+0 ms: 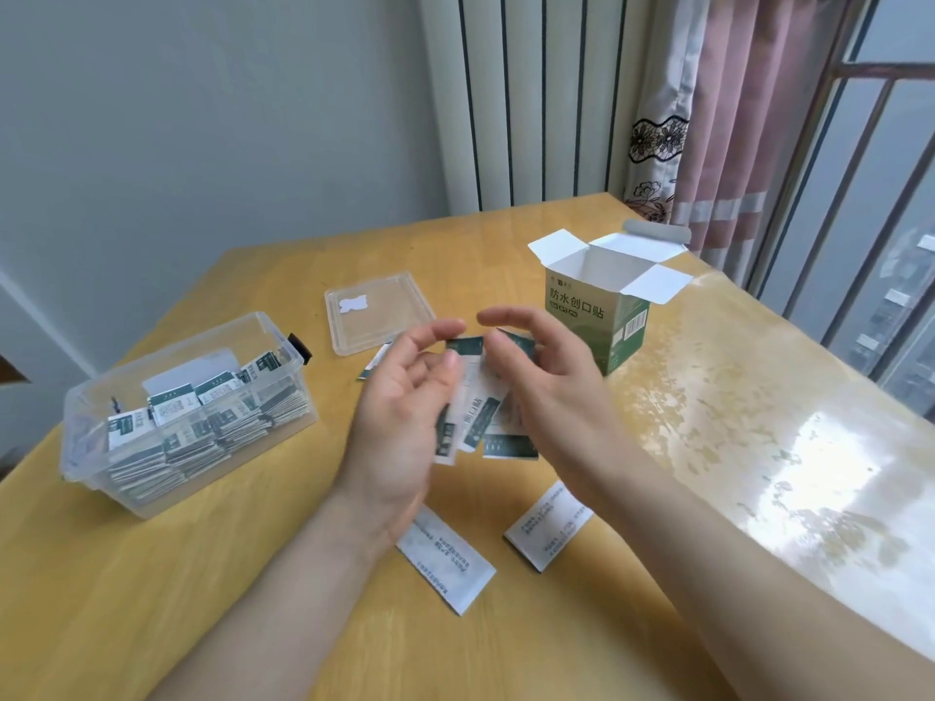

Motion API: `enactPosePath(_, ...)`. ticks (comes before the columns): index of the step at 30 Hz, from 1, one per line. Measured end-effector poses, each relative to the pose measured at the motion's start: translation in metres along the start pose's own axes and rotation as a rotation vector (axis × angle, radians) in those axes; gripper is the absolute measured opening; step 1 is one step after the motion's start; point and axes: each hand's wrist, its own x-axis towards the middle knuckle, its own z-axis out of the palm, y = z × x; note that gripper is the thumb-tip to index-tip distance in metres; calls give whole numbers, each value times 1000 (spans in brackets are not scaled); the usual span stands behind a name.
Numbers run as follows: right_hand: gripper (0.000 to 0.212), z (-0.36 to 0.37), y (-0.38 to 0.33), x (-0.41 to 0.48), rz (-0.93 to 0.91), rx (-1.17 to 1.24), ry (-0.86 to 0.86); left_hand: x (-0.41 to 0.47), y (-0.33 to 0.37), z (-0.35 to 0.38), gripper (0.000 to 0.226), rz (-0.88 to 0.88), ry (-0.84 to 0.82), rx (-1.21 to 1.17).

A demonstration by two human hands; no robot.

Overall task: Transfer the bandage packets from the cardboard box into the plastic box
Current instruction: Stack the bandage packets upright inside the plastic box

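Two loose packets point(445, 564) lie nearest on the table point(202, 599), and above them left hand point(399, 412) and right hand point(541, 382) both curl fingers round a fanned bunch of bandage packets point(475, 412), between the well-stocked plastic box point(177, 344) and the open cardboard box point(582, 316).

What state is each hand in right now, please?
Left hand: holding the bandage packets.
Right hand: holding the same packets.

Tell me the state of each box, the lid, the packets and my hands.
cardboard box: upright, flaps open.
plastic box: lid off, nearly full of packets.
lid: flat on the table.
bunch of packets: held between both hands.
loose packets: flat on the table.
left hand: grips the bunch.
right hand: grips the bunch.
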Motion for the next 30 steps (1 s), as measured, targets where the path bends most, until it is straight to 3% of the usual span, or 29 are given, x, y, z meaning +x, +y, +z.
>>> enactPosePath(6,22,9,-6,-5,288,440,-103,-8,-9,18,27,-5,154,-46)
enactPosePath(10,27,3,-3,3,405,484,-62,-8,-5,16,18,-16,136,-90)
enactPosePath(12,29,-10,-5,11,381,360,16,-4,5,0,9,111,-21,249)
enactPosePath(15,32,-33,-4,21,354,127,115,-7,18,-13,13,144,-551,912)
enactPosePath(17,31,-44,0,22,392,54,132,-16,13,-7,29,124,-826,1177)
enactPosePath(19,30,-44,4,22,436,14,114,-24,7,1,43,165,-931,1301)
enactPosePath(30,30,-42,12,24,467,4,67,-19,5,-2,5,194,-816,1249)
